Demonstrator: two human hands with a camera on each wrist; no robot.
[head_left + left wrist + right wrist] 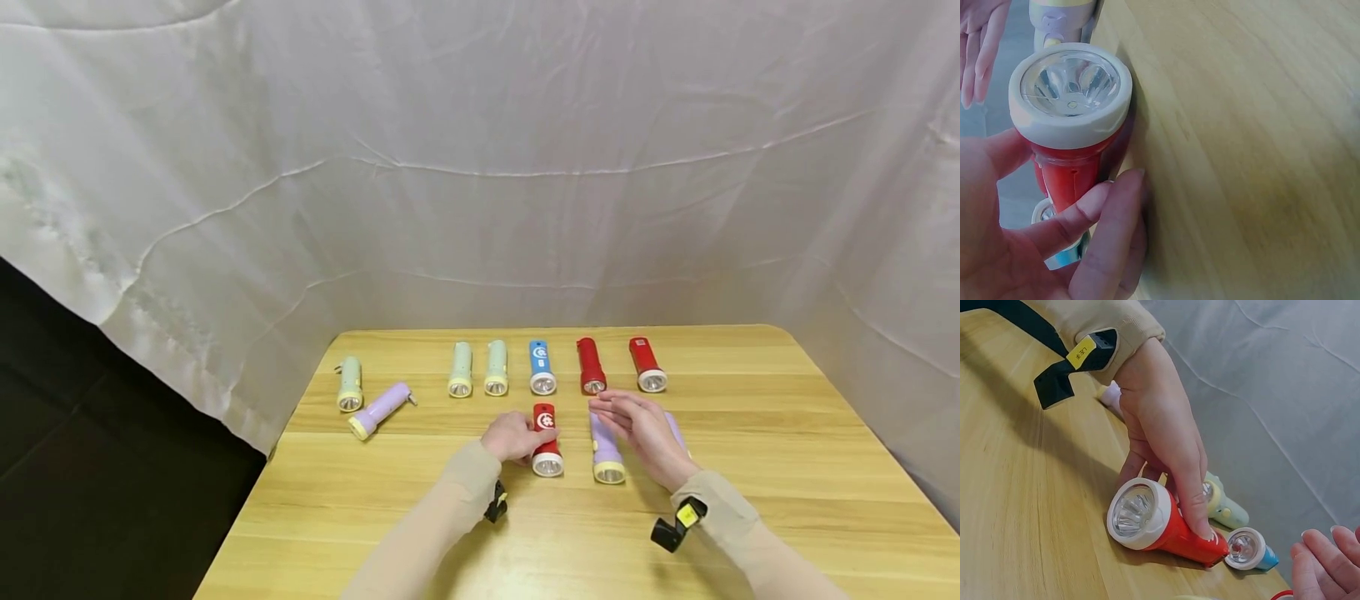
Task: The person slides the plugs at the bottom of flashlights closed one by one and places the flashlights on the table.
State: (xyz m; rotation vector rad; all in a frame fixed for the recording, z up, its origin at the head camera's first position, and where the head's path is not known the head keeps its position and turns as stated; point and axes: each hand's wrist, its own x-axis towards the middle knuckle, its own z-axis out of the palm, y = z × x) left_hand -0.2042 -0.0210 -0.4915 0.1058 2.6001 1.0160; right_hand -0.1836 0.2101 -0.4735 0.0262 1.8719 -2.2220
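Observation:
My left hand [513, 436] holds a red flashlight [547, 447] with a white head and a white emblem, lying on the table with its lens toward me. In the left wrist view, fingers and thumb close around the red body below its white head [1069, 134]. The right wrist view shows the left thumb on top of it. My right hand [647, 433] hovers with extended fingers over a purple flashlight [607, 457] with a yellow rim and appears to hold nothing. A second purple flashlight [677, 428] is mostly hidden behind that hand.
Across the back stand in a row two pale green flashlights [461, 367], a blue one [540, 358] and two red ones [590, 362]. At the left lie a green flashlight [350, 379] and a slanted purple one [384, 407]. A pale curtain [480, 233] hangs behind the wooden table [765, 450].

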